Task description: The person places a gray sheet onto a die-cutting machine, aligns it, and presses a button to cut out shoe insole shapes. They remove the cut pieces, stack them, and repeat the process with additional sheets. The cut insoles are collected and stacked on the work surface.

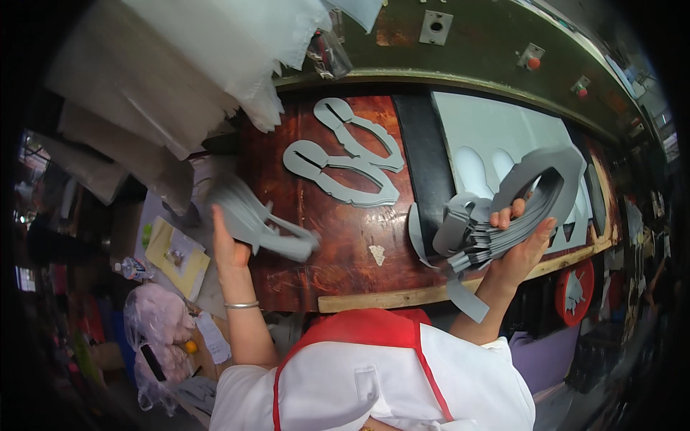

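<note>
My left hand (228,243) grips a stack of grey cut-out pieces (251,215), blurred by motion, over the left edge of the red-brown board (345,251). At the right, my right hand (526,248) is wrapped round a thick stack of grey looped pieces (543,190), fingers through the opening; loose grey strips (467,300) hang below it. Between the hands, two piles of grey cut-outs lie on the board: a far pile (341,115) and a nearer pile (309,156). Each has a slotted round end and an open loop, like a shoe upper.
A pale grey sheet (503,115) with cut openings lies under my right hand, beside a black strip (420,144). Behind runs a green machine beam (489,43) with red buttons. Plastic sheets (208,57) hang at upper left. A wooden batten (388,297) edges the front.
</note>
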A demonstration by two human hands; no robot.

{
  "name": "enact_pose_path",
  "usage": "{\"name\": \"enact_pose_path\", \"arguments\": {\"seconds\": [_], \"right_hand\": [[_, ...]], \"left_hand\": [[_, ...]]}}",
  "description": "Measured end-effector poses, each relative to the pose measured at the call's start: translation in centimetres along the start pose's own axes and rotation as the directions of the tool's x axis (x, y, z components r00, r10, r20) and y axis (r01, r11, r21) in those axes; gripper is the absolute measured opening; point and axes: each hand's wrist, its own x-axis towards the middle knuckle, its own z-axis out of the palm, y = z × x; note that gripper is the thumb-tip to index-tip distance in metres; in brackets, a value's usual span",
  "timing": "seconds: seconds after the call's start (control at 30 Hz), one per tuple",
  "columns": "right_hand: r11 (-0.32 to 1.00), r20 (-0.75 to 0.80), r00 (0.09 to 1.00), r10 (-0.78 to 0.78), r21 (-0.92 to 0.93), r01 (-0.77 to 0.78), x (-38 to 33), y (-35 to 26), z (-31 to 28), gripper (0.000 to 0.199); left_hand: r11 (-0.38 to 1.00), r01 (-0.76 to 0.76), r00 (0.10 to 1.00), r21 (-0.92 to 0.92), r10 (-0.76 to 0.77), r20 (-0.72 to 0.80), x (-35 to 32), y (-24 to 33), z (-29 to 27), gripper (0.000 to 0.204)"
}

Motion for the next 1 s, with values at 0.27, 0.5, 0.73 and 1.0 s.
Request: {"name": "enact_pose_path", "arguments": {"seconds": [0.27,0.5,0.73,1.0], "right_hand": [[0.865,0.228,0.938,-0.263,-0.375,0.333,0.6,-2.2,2.3,0.067],[0.938,0.338,0.906,-0.256,-0.14,0.318,0.1,-2.3,3.8,0.072],[0.917,0.361,0.894,-0.265,-0.193,0.349,-0.4,-4.5,7.3,0.072],[0.899,0.464,0.854,-0.235,-0.232,0.373,1.2,-8.1,10.0,0.074]], "left_hand": [[0.098,-0.618,0.707,0.78,0.503,0.497,1.6,-7.5,7.3,0.061],[0.474,-0.879,0.253,0.058,0.36,0.898,-6.3,-7.4,20.4,0.097],[0.749,-0.659,0.052,-0.073,0.141,0.989,-10.4,-3.8,29.0,0.122],[0.895,-0.438,0.017,-0.081,0.098,0.995,-10.6,1.3,34.3,0.06]]}}
